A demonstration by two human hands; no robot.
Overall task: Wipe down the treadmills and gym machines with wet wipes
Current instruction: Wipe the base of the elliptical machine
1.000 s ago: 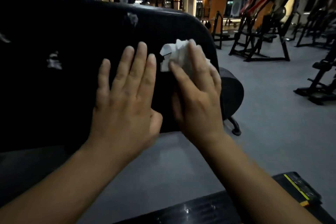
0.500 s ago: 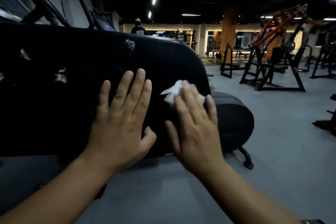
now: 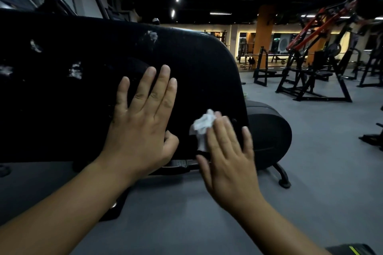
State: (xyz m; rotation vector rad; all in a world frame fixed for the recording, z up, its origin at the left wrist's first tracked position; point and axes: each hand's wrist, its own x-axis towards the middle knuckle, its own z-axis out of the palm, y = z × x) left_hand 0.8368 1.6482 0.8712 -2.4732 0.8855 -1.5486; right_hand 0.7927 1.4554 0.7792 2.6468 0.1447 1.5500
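A large black machine housing (image 3: pixel 196 64) fills the left and middle of the head view, with white smudges on its side. My left hand (image 3: pixel 143 118) lies flat against that side, fingers straight and spread. My right hand (image 3: pixel 230 155) presses a crumpled white wet wipe (image 3: pixel 202 125) against the lower right part of the housing with straight fingers. Most of the wipe is hidden under my palm; its bunched end sticks out past my fingertips to the upper left.
A rounded black cover (image 3: pixel 269 136) on a foot (image 3: pixel 283 176) stands behind the housing on the grey floor (image 3: pixel 310 151). Black and red weight machines (image 3: pixel 315 64) stand at the back right. An orange pillar (image 3: pixel 264 31) rises behind. A yellow-striped black edge (image 3: pixel 352 250) shows bottom right.
My right hand has slid the wipe down the housing, from near its upper right curve to its lower part. My left hand stays flat on the side. The camera has tilted up.
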